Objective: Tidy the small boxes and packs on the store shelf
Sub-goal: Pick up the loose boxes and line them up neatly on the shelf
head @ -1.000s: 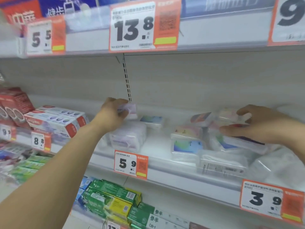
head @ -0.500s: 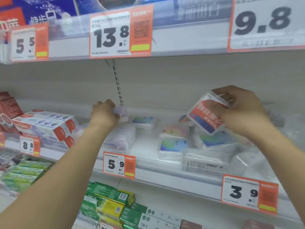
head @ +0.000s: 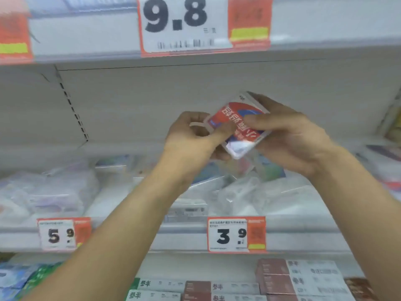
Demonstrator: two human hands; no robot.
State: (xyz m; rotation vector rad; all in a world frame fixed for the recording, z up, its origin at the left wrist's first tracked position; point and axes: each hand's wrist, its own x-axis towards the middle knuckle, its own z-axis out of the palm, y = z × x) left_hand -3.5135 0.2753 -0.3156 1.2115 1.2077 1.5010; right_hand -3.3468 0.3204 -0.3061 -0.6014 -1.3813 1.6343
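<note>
A small red, white and blue pack (head: 238, 124) is held up in front of the shelf's back wall, its print upside down. My right hand (head: 288, 135) grips its right side, thumb across the front. My left hand (head: 193, 135) pinches its left edge, and something small and white shows between that hand's fingers. Below them, several clear-wrapped packs (head: 236, 192) lie jumbled on the middle shelf (head: 173, 233), partly hidden by my forearms.
More clear-wrapped packs (head: 50, 196) lie at the shelf's left. Price tags 5.9 (head: 63, 234) and 3.9 (head: 236, 234) hang on the shelf rail, and a 9.8 tag (head: 184, 25) on the shelf above. Toothpaste boxes (head: 299, 279) fill the lower shelf.
My right hand lifted the red pack off the pile. My left hand left the packs at the left and came across to take hold of it. The view shifted right.
</note>
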